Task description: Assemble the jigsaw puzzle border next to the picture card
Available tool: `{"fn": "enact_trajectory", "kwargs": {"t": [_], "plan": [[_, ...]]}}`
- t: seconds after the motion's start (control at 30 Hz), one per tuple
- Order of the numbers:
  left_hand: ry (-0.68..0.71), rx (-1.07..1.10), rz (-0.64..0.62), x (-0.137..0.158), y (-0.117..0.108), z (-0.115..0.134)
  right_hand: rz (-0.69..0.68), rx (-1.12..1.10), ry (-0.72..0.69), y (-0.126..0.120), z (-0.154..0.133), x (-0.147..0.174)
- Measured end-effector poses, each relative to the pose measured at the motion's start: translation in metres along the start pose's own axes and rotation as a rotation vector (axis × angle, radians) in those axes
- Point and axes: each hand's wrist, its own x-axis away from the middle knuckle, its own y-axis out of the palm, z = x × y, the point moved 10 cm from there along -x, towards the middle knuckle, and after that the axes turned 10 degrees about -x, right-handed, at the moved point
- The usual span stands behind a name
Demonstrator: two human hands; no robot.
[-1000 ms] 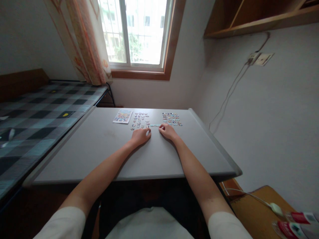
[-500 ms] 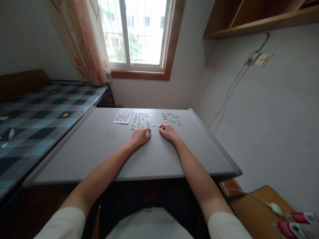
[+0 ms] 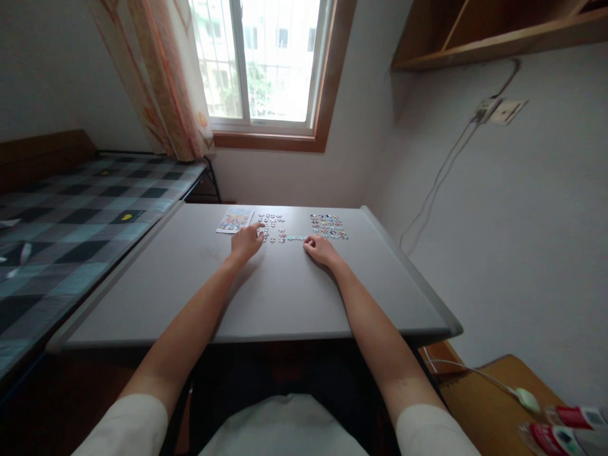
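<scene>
Left puzzle pieces (image 3: 272, 224): small, multicoloured, loose, flat; irregular rows with gaps; near-left part hidden.
Turquoise strip (image 3: 297, 238): pale, narrow, flat; lies crosswise between the two groups; knobbed near edge.
Right puzzle pieces (image 3: 327, 223): small, multicoloured, flat; set in closer rows.

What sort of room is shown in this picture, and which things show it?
Probably a bedroom, perhaps a dormitory: a bed stands left of the table, a patterned curtain hangs at the window, and a wooden shelf is on the wall.
</scene>
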Motion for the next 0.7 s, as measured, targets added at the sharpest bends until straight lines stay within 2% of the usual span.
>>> {"fn": "enact_trajectory", "kwargs": {"t": [0.07, 0.23, 0.37, 0.7], "plan": [[-0.074, -0.034, -0.02, -0.006, -0.001, -0.02, 0.002, -0.005, -0.007, 0.0, 0.001, -0.001], [-0.179, -0.064, -0.199, -0.01, 0.01, -0.052, 0.004, -0.005, -0.013, 0.001, 0.002, -0.002], [-0.18, -0.058, -0.267, -0.009, 0.014, -0.055, 0.0, -0.004, -0.009, 0.001, 0.001, -0.001], [-0.163, -0.025, -0.283, -0.008, 0.018, -0.05, -0.003, 0.003, 0.0, -0.002, -0.002, 0.001]]}}
